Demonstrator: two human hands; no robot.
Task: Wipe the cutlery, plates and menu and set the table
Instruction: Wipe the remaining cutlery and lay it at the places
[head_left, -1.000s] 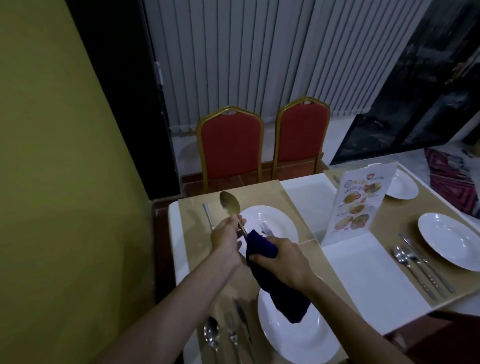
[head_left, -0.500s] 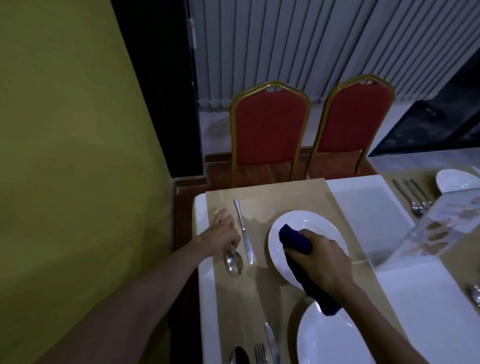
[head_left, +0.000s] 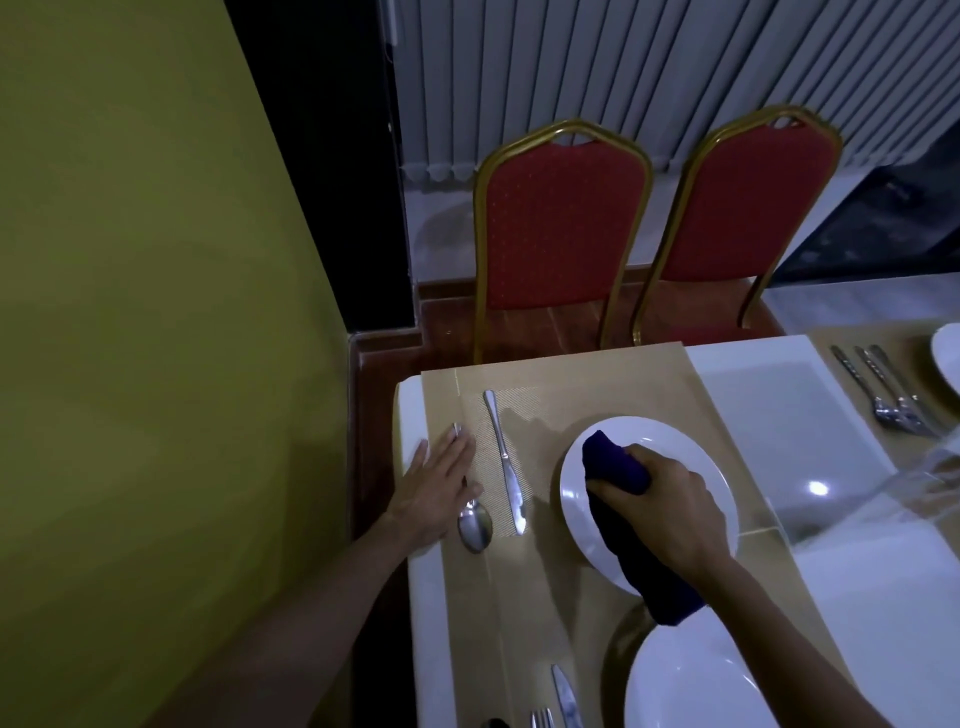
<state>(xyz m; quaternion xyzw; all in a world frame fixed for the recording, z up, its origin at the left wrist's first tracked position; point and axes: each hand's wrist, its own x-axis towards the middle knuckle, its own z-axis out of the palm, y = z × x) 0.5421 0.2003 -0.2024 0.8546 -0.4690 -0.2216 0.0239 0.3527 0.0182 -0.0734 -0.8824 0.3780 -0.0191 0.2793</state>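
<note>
Navy cloth (head_left: 617, 467) in right hand (head_left: 670, 514), on plate (head_left: 654, 439)

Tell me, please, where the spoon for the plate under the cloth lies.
In the head view the spoon lies on the tan placemat near the table's left edge, just left of the knife, its handle under the flat left hand.

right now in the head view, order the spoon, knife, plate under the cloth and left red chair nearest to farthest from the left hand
1. spoon, touching the left hand
2. knife, just right of it
3. plate, further right, under the cloth
4. left red chair, far back
</note>
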